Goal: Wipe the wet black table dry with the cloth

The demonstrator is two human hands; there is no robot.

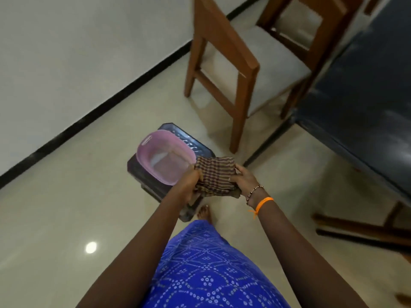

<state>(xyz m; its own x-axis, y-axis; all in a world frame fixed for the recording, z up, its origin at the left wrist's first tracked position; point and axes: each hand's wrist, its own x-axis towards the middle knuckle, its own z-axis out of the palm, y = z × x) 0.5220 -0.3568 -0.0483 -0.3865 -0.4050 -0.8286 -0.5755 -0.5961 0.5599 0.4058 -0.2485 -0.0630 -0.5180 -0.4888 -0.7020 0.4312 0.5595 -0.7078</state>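
Note:
A brown checked cloth (214, 174) is bunched between both my hands, just in front of me and above the floor. My left hand (189, 182) grips its left end and my right hand (243, 177) grips its right end. The black table (364, 103) runs along the right side of the view, its top streaked with pale wet patches. Both hands are well to the left of the table, beside a pink plastic basin (165, 160).
The pink basin sits on a dark plastic stool (191, 143) on the cream tiled floor. A wooden chair (242, 63) with a grey seat stands by the table's left edge. A white wall with black skirting lies to the left. My bare foot (204, 213) is beside the stool.

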